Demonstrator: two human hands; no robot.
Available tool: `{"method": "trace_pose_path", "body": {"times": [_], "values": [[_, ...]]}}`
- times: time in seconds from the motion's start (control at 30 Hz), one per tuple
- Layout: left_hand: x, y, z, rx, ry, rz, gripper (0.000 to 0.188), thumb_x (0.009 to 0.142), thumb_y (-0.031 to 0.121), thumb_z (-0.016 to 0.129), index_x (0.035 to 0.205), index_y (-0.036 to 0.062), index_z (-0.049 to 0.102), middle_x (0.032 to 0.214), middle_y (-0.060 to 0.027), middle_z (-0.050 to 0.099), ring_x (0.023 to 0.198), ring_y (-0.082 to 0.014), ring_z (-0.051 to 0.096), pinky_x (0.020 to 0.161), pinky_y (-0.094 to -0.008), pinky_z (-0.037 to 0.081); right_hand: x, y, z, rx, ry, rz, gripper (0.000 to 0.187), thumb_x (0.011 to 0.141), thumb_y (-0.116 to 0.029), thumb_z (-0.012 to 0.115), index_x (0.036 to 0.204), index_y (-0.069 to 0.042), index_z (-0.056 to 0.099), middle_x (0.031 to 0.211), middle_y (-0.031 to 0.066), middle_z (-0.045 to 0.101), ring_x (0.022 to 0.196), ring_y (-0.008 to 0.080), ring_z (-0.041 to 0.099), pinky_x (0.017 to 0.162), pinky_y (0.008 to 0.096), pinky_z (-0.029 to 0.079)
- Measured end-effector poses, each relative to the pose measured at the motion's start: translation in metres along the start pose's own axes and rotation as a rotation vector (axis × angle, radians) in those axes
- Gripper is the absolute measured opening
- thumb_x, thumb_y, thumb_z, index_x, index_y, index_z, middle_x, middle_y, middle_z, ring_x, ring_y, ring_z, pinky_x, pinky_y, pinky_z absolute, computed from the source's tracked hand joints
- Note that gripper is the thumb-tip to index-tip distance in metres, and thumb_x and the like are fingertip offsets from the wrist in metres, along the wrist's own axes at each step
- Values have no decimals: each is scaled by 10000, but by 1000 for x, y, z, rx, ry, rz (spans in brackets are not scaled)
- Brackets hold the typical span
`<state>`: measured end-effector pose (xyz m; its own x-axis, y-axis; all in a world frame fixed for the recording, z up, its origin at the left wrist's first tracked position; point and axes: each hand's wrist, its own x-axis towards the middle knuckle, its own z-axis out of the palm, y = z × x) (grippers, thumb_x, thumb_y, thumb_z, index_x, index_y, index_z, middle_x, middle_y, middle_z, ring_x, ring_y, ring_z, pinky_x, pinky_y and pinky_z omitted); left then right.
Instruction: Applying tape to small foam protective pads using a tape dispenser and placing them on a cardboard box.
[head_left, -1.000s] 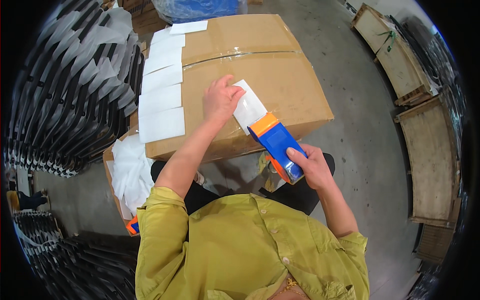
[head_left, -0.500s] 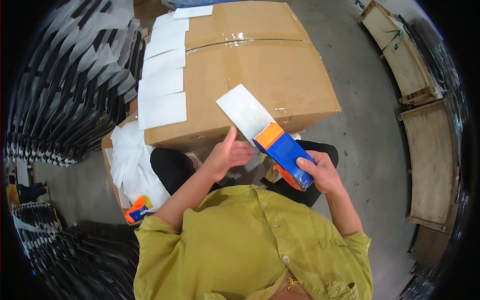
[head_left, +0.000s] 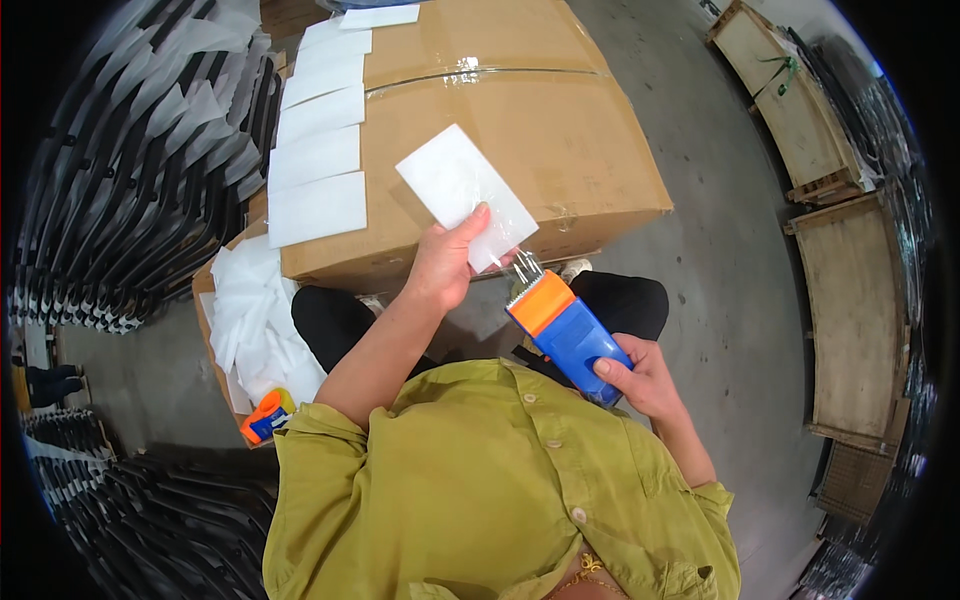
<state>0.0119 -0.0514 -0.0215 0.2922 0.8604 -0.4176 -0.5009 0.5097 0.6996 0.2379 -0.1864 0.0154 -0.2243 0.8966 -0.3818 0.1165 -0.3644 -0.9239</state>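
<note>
Far left of the large brown cardboard box (head_left: pixel 510 140), curved black metal bars (head_left: pixel 100 200) stand in dense rows, with thin white wrapping sheets among the upper ones. Just off the box's near-left corner is an open brown carton (head_left: pixel 203 312) with a loose heap of soft white sheets (head_left: pixel 265 310); a smaller orange-and-blue tape dispenser (head_left: pixel 267 416) lies at its near end. Along the left side of the box's top runs a row of flat white rectangular sheets (head_left: pixel 318 208), already laid out.

Over the box's near edge, the left hand (head_left: pixel 447 265) pinches one more white rectangular foam-like sheet (head_left: pixel 455 175), thumb on top; whether that sheet touches the box, I cannot tell. A clear strip of tape (head_left: pixel 527 264) spans from its near end to the toothed mouth of a large blue-and-orange tape dispenser (head_left: pixel 565 335), on the near side of the box. The right hand (head_left: pixel 640 378) grips the dispenser's back end. So this sheet appears to have tape on it, but the strip is not yet severed, and the sheet is not yet in the row. Well right of the box stand pale wooden crates (head_left: pixel 855 320).
</note>
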Motion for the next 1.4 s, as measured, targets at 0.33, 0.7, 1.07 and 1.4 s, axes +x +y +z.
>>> {"method": "trace_pose_path", "body": {"times": [0.33,0.7,1.07,1.4], "values": [[-37,-11,32,1071,-415,1180,226,614,66,596,840,70,611,721,-84,603,647,-278,593,568,-338,489,20,23,-9,599,76,-26,409,790,-159,594,1111,73,491,1086,146,556,974,213,553,865,335,435],[-26,34,19,-122,-109,217,322,896,220,451,1107,-22,430,939,-124,577,779,-252,606,651,-371,531,14,-12,-4,174,52,-146,258,789,-236,613,776,18,571,670,14,556,590,52,476,519,201,385],[-57,22,45,658,-149,767,103,791,45,560,878,14,608,789,-63,635,717,-182,624,620,-305,492,32,-10,5,286,86,-23,256,804,-218,600,832,36,584,697,9,559,611,57,462,546,205,374],[-53,20,46,1292,-243,912,109,796,108,563,857,35,617,741,-96,622,655,-249,595,570,-312,466,30,-8,-14,520,22,100,282,805,-166,586,942,80,570,806,116,625,699,149,602,650,252,489]]}}
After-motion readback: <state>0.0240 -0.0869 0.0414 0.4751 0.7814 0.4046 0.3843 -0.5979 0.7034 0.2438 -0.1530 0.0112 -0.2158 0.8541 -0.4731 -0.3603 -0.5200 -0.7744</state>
